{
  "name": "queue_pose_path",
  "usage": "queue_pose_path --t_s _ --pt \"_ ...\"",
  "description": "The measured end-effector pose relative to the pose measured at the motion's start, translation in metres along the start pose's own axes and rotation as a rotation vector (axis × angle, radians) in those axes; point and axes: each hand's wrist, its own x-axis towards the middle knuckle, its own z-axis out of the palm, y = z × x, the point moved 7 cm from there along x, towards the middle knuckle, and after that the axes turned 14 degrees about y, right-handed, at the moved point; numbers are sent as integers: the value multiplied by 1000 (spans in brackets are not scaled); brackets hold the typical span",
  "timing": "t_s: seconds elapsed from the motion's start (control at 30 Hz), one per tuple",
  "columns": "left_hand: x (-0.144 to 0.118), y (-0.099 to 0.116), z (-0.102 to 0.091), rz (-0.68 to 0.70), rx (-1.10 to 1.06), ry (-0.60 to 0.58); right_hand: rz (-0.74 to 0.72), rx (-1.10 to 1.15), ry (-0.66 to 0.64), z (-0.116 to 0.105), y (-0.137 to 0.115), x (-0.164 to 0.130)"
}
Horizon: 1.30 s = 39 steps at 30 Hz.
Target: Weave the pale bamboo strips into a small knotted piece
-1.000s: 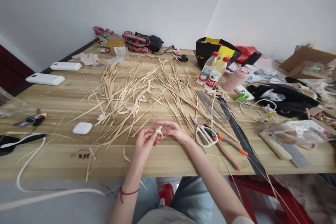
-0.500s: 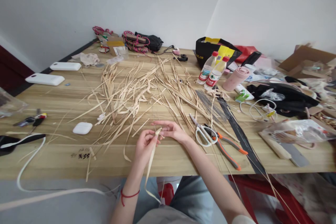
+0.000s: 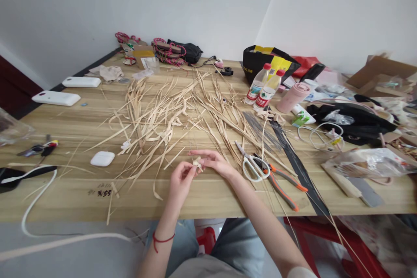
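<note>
Straw piece between both hands, too bunched for any clear axis

Left hand and right hand meeting fingertip to fingertip, fingers pinching closed, both forearms reaching forward

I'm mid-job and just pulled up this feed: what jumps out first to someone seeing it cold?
First, the big scatter of pale straw strips fanned across the middle of the wooden table. At its near edge the left hand and right hand meet, pinching a small folded straw piece between their fingertips. Just right of them lie white-handled scissors and orange-handled pliers.
</note>
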Motion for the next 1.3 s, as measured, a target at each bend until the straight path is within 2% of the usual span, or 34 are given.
queue_pose_path --t_s 0.1,0.17,0.37,0.6,1.1,1.3 --pt "-1 7 1 99 65 1 -20 -14 24 -2 0 1" --pt "-2 9 2 119 85 -4 -21 -11 29 -3 1 1" --pt "-3 -1 1 49 63 -7 -5 16 34 -4 2 1" --pt "4 -10 3 -93 -29 13 0 21 37 -3 1 1" --pt "0 -5 2 -14 -82 96 43 27 -14 1 1 -1" --pt "1 -7 2 -38 -12 61 29 16 0 0 2 0"
